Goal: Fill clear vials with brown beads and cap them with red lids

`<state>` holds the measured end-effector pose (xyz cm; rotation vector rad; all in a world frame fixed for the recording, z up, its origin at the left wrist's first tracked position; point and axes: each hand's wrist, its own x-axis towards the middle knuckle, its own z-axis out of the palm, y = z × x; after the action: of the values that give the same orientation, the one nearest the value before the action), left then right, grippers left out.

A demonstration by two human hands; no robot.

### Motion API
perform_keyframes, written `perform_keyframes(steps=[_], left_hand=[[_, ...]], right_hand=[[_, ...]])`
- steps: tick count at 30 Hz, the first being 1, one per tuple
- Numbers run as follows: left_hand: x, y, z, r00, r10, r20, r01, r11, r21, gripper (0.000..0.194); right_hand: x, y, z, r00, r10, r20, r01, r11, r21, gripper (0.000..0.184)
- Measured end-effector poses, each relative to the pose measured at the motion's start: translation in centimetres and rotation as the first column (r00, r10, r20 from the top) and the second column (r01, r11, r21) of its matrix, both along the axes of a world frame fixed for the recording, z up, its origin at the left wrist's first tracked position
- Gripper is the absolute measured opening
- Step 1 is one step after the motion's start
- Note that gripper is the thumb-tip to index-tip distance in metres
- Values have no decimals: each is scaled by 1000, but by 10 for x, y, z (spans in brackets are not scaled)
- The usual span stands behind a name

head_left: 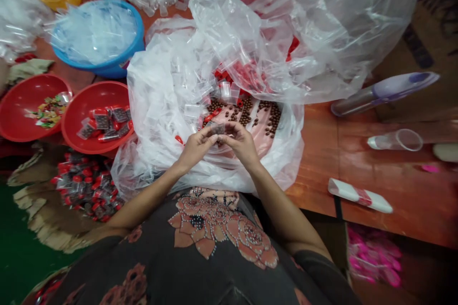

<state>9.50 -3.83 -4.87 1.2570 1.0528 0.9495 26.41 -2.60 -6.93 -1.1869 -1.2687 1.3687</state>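
Between the fingertips of both hands is a small clear plastic container (218,128) with dark contents. My left hand (198,147) pinches its left side, and my right hand (240,142) closes on its right side. Beneath them a white plastic bag (153,138) lies spread open on the table. Small brown balls (275,119) are scattered on a pinkish surface inside the bag, just beyond my right hand. Clear empty containers (193,110) and red caps (223,75) are heaped behind the hands. A small red piece (179,139) lies by my left hand.
Left stand a red bowl (96,145) of filled containers, another red bowl (14,126) with colourful wrapped bits, and a blue tub (134,52) of clear plastic pieces. Capped containers (89,186) pile up below. Right are a clear cup (397,140), a white roll (359,195) and a cardboard box (408,100).
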Motion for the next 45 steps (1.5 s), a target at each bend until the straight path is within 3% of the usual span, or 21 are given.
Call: perform_keyframes(steps=[5, 8, 13, 17, 21, 26, 27, 29, 31, 33, 35, 39, 42, 45], left_hand=[[-2, 6, -2, 983, 35, 180, 1, 981, -196, 48], [-8, 5, 1, 979, 67, 191, -18, 969, -246, 48], [-18, 4, 3, 984, 111, 141, -75, 968, -240, 47], [-24, 5, 6, 986, 90, 137, -53, 966, -252, 50], [-28, 6, 12, 984, 80, 158, -32, 957, -287, 51], [-27, 6, 13, 980, 33, 195, 24, 959, -281, 49], [-27, 6, 12, 978, 21, 207, 38, 960, -277, 49], [-25, 6, 11, 977, -8, 214, 66, 961, -267, 49], [-22, 6, 11, 980, -50, 195, 99, 963, -250, 48], [-20, 7, 10, 979, -109, 173, 146, 966, -215, 46], [-17, 8, 10, 974, -170, 151, 195, 967, -166, 44], [-10, 11, 7, 968, -229, 107, 239, 967, -93, 41], [-7, 11, 5, 967, -237, 93, 245, 966, -79, 45], [-6, 10, 6, 968, -235, 85, 243, 965, -94, 46]], right_hand=[[9, 0, -2, 996, -2, 91, -5, 997, 80, 33], [23, 14, -7, 947, -38, 318, 0, 993, 118, 30], [29, 45, -16, 661, -32, 750, -163, 969, 185, 25], [14, 59, -24, 474, 63, 878, -305, 947, 97, 25], [8, 63, -27, 396, 125, 910, -362, 932, 30, 25], [19, 65, -27, 430, 170, 887, -326, 945, -23, 20], [22, 65, -25, 477, 178, 861, -308, 951, -26, 18], [29, 63, -18, 649, 161, 744, -228, 973, -12, 13], [34, 58, -3, 844, 118, 523, -129, 992, -16, 15], [36, 51, 18, 949, 116, 294, -111, 993, -33, 23], [35, 43, 42, 964, 174, 201, -180, 984, 13, 25], [31, 29, 77, 883, 268, 386, -357, 917, 179, 17], [31, 23, 86, 823, 278, 495, -430, 875, 222, 17], [34, 20, 84, 833, 226, 505, -386, 891, 240, 18]])
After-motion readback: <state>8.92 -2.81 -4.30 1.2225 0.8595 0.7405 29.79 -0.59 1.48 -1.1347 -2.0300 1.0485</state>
